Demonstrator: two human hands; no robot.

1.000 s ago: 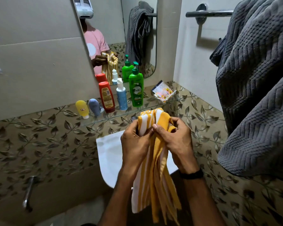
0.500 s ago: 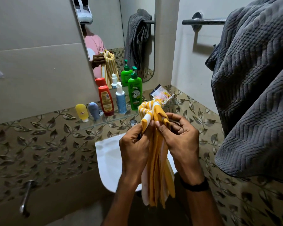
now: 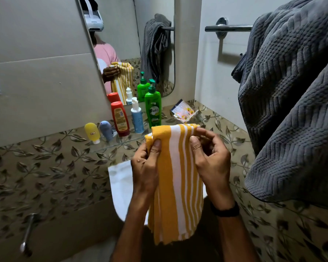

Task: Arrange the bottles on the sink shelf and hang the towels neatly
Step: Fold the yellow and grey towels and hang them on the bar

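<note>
Pinching the top edge of the striped towel with curled fingers and thumbs of the left hand and right hand, holding it above the sink. Standing behind on the glass shelf: yellow bottle, grey bottle, red bottle, blue bottle, green pump bottle reading "Vatika". Draping over the towel bar: grey towel.

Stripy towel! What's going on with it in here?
A person is holding the striped towel up over the white sink, folded so it hangs straight down. The left hand grips one top corner and the right hand pinches the other. It is not hung up yet. The bottles stand in a row on the glass shelf under the mirror, and a grey towel is draped over the rail on the right.
</note>
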